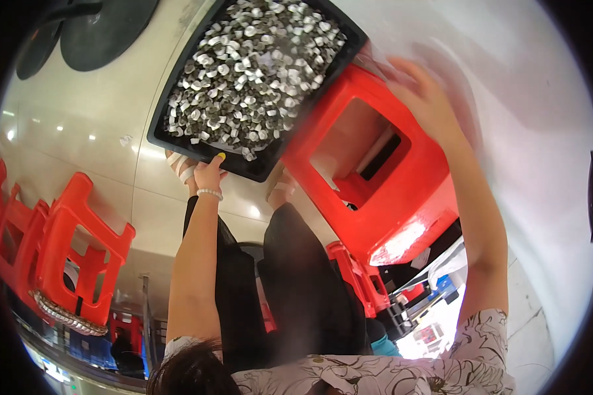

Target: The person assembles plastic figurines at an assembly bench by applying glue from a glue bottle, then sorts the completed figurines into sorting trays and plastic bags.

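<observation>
A black rectangular tray (159,125) at the top middle is filled with many small white and grey-brown pieces, whose kind I cannot make out. My left hand (207,176) grips its near edge, thumb over the rim; a white bead bracelet circles the wrist. My right hand (428,102) is beside the upper right corner of a red plastic stool (401,217), against a whitish surface. Its fingers look apart, with no object visible in them, though they are slightly blurred. The stool, with a large square opening, stands tilted in view, touching or close beside the tray's right side.
More red stools (79,243) stand at the left, one by a woven band. Round black bases (109,33) rest on the tiled floor (92,131) at upper left. A large white surface (526,112) fills the right side. My black-clad legs (296,263) are below the tray.
</observation>
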Available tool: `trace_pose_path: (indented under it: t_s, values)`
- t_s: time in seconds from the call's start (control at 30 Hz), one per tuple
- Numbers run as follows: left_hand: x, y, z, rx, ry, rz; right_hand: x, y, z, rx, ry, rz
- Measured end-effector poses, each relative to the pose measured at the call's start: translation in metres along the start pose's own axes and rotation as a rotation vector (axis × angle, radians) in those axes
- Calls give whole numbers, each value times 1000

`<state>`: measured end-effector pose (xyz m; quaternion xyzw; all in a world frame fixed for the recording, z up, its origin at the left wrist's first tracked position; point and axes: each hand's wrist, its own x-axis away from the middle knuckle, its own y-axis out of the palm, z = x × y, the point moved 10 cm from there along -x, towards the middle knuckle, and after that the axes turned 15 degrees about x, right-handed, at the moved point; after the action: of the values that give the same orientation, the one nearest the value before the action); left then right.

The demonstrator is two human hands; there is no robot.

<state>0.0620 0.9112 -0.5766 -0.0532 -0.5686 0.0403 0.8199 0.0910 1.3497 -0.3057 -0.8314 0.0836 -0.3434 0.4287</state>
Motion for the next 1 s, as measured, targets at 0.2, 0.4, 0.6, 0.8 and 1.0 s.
trace_pose_path:
  t_s: [0.2,0.4,0.6,0.8,1.0]
  values:
    - [1,-1,17,151,166,-66,-160,74,129,193,220,105]
    - [-14,-9,18,349,171,-85,-173,112,137,228,355,129]
    - [-19,-11,38,314,143,-39,-135,113,166,-221,389,279]
    - [19,-72,80,131,260,72,-93,120,147,-319,384,136]
    - [84,-36,116,88,406,293,-107,139,166,-596,319,-29]
